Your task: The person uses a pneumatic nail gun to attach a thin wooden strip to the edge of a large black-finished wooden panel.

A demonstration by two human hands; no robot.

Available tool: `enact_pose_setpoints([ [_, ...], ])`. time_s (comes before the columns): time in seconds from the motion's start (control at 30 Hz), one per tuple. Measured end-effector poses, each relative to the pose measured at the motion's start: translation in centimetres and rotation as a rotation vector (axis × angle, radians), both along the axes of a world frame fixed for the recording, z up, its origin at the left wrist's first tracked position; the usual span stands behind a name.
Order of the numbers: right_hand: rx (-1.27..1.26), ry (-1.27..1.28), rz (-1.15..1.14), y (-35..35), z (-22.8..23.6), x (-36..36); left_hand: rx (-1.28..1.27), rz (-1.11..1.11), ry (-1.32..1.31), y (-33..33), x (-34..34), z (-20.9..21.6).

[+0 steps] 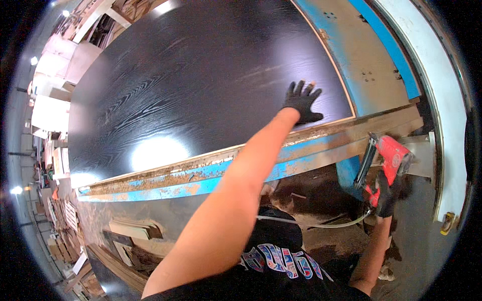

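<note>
A large dark wood-grain panel with a pale edge lies across the workbench, whose worn rim is painted blue. My left hand, in a black glove with some fingertips bare, rests with spread fingers on the panel near its right front corner. In my black-gloved right hand is a red pneumatic nail gun, gripped by its handle. The gun is off the bench's front right end, apart from the panel, its dark magazine on its left side. A pale air hose runs left from the handle's base.
Right of the panel, the bench surface is brown with blue paint. A long white beam curves along the far right. Boards are stacked below the bench at left. Pallets and timber stand at the far left.
</note>
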State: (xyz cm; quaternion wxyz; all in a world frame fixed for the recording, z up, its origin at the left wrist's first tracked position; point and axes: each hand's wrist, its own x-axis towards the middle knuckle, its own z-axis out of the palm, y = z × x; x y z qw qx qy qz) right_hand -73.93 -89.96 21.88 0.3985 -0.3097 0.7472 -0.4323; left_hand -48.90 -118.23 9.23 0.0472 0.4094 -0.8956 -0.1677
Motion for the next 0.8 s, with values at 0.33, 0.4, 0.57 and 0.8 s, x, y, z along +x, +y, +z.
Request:
enact_pose_setpoints([
  [0.33,-0.044,-0.097,-0.091,1.1,0.0,2.6,0.050,0.497,-0.281,8.8,25.8,0.5],
  [0.4,-0.073,-0.115,0.047,-0.2,-3.0,2.6,0.110,0.606,-0.295,9.6,27.1,0.6],
  [0.57,0.032,-0.272,0.227,-4.8,-1.6,10.8,0.119,0.599,-0.273,9.9,27.2,1.2],
  [0.8,0.132,-0.253,0.407,-8.8,-1.3,19.2,0.154,0.597,-0.233,10.0,27.1,1.4],
])
